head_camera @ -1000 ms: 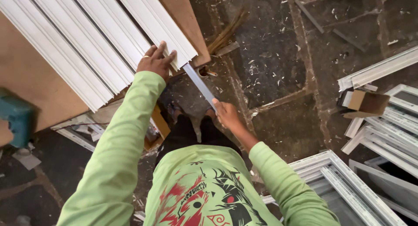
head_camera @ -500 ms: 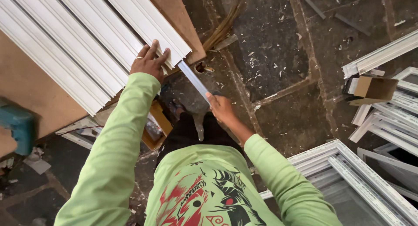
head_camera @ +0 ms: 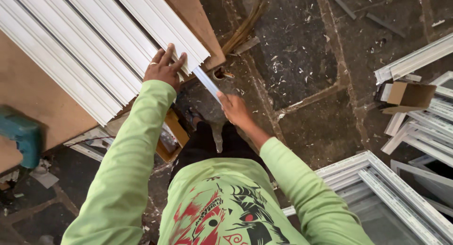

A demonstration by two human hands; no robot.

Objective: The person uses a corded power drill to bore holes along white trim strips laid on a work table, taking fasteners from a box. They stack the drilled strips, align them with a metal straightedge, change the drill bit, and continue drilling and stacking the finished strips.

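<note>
**Hands steady a white strip at the desk's edge**

Blue power tool [head_camera: 21, 136] rests at the far left on the brown desk [head_camera: 37, 99]. Beside it a stack of white ribbed profiles [head_camera: 94, 47] lies slantwise, its cut ends overhanging the desk's near edge. The left hand [head_camera: 163, 68] lies flat on those ends, fingers spread, gripping nothing, seemingly to keep the stack from shifting. A narrow white strip [head_camera: 206, 83] juts out from beneath the stack, its long axis running from upper left down to lower right, its free end pointing at the person. The right hand [head_camera: 234, 110] has its grip closed on that free end, over the stone floor [head_camera: 306, 75]. White window frames [head_camera: 401, 193] and a cardboard box [head_camera: 409, 96] lie to the right.
</note>
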